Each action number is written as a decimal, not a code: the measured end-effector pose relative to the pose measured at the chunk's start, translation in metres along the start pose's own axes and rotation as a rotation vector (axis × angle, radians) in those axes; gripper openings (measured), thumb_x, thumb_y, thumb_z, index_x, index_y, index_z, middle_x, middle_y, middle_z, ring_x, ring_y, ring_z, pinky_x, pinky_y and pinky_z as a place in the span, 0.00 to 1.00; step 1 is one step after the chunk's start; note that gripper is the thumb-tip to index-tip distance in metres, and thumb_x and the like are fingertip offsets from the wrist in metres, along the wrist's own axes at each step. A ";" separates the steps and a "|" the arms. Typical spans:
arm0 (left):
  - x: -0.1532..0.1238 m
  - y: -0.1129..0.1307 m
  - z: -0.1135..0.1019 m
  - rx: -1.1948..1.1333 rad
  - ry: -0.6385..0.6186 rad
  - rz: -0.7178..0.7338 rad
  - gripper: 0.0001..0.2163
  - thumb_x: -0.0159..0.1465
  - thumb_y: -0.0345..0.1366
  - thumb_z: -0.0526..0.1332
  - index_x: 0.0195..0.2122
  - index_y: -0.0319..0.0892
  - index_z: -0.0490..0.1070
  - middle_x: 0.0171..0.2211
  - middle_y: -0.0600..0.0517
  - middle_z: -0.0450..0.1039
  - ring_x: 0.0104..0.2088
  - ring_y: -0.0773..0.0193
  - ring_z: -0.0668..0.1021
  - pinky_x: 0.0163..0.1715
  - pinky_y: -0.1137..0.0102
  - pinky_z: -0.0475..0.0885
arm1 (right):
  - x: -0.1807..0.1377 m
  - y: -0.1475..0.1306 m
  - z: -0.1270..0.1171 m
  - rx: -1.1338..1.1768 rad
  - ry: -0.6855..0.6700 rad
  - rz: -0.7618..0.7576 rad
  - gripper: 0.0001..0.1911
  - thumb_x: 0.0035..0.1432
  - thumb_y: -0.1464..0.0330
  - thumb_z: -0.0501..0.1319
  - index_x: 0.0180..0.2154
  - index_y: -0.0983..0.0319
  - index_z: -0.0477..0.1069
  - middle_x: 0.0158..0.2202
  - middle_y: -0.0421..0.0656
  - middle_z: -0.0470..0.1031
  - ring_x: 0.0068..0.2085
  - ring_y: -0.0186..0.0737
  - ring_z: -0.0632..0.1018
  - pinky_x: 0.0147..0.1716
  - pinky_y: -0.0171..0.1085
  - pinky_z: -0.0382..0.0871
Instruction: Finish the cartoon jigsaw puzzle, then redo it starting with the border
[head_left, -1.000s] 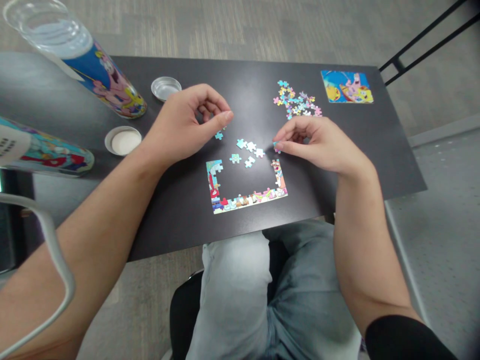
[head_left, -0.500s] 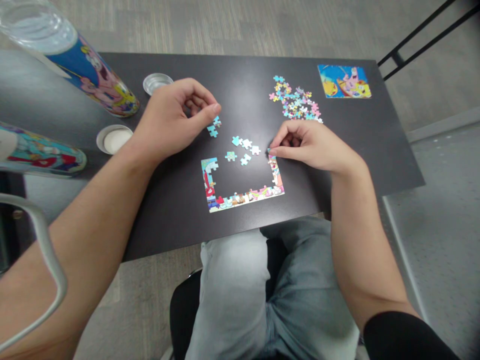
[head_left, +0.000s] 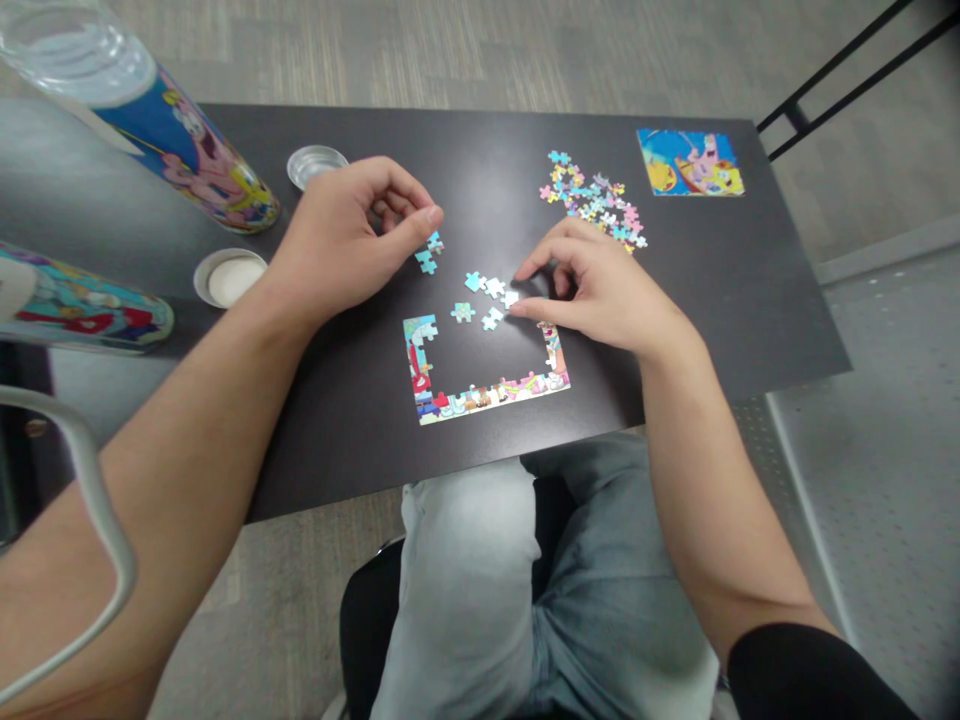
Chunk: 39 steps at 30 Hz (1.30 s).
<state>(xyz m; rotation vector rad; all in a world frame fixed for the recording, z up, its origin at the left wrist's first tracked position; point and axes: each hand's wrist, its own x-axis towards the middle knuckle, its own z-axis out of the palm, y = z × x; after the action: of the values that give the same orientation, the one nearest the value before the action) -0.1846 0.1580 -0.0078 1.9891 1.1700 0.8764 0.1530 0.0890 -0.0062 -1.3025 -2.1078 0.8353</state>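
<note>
My left hand (head_left: pixel 360 225) hovers over the table's left part, thumb pressed against the curled fingers; whatever lies in the pinch is hidden. Just below its thumb are light-blue puzzle pieces (head_left: pixel 427 262). My right hand (head_left: pixel 589 285) has thumb and forefinger parted around a pale puzzle piece (head_left: pixel 511 299) at the right of a small loose group. In that group are also a greenish piece (head_left: pixel 463 312) and a whitish-blue piece (head_left: pixel 491 319). Nearer to me lies a partial puzzle border (head_left: pixel 495 396), joined along its left, bottom and right sides; my right thumb covers part of its upper right end.
A heap of loose pieces (head_left: pixel 592 200) lies beyond my right hand, with a picture card (head_left: pixel 691 163) at the far right. Two printed clear tubes (head_left: pixel 202 160) and two round lids (head_left: pixel 236 278) stand on the left. A pale cable (head_left: pixel 101 500) crosses my left forearm.
My right hand has moved left from the border's upper right end to the loose group, and its thumb and forefinger have parted. The left hand stays where it was.
</note>
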 end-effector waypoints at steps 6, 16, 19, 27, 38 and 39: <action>0.001 -0.002 0.001 -0.025 0.007 0.000 0.33 0.69 0.79 0.80 0.46 0.52 0.84 0.40 0.51 0.84 0.38 0.58 0.76 0.45 0.52 0.72 | 0.002 -0.004 0.003 -0.007 -0.054 -0.005 0.11 0.69 0.61 0.87 0.47 0.52 0.90 0.57 0.47 0.82 0.43 0.48 0.75 0.47 0.52 0.81; -0.001 -0.002 0.000 -0.005 -0.006 -0.011 0.31 0.70 0.77 0.79 0.46 0.52 0.84 0.40 0.52 0.84 0.39 0.57 0.76 0.46 0.51 0.73 | -0.009 -0.006 -0.008 -0.035 -0.065 -0.023 0.10 0.71 0.60 0.86 0.48 0.51 0.90 0.51 0.46 0.83 0.40 0.48 0.75 0.46 0.52 0.78; -0.001 -0.002 -0.001 0.019 -0.033 -0.045 0.34 0.70 0.80 0.78 0.48 0.52 0.84 0.43 0.51 0.86 0.43 0.53 0.78 0.50 0.49 0.73 | -0.010 -0.005 -0.009 -0.044 -0.051 -0.024 0.10 0.70 0.61 0.86 0.48 0.51 0.91 0.50 0.46 0.83 0.40 0.48 0.75 0.45 0.51 0.77; -0.002 -0.002 -0.001 0.016 -0.047 -0.058 0.33 0.73 0.78 0.77 0.50 0.50 0.84 0.44 0.50 0.85 0.44 0.53 0.77 0.50 0.48 0.71 | -0.011 -0.002 -0.012 0.011 -0.053 -0.025 0.08 0.70 0.64 0.83 0.48 0.52 0.91 0.50 0.46 0.84 0.37 0.45 0.72 0.45 0.53 0.76; 0.000 -0.006 -0.001 0.023 -0.052 -0.064 0.38 0.70 0.83 0.77 0.50 0.49 0.83 0.43 0.52 0.84 0.44 0.54 0.76 0.51 0.49 0.71 | -0.011 0.005 -0.010 0.064 -0.016 0.008 0.08 0.70 0.62 0.83 0.47 0.53 0.89 0.40 0.41 0.77 0.36 0.44 0.73 0.45 0.50 0.71; 0.000 -0.006 0.000 0.022 -0.047 -0.063 0.37 0.69 0.82 0.78 0.49 0.50 0.82 0.42 0.51 0.84 0.43 0.54 0.76 0.50 0.50 0.71 | -0.010 0.006 -0.009 0.067 -0.018 0.004 0.08 0.70 0.63 0.83 0.47 0.53 0.89 0.40 0.40 0.77 0.36 0.44 0.73 0.44 0.50 0.71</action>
<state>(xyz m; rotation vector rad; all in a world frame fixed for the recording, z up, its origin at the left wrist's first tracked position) -0.1873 0.1608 -0.0125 1.9691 1.2131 0.7838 0.1668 0.0838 -0.0056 -1.2689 -2.0739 0.9143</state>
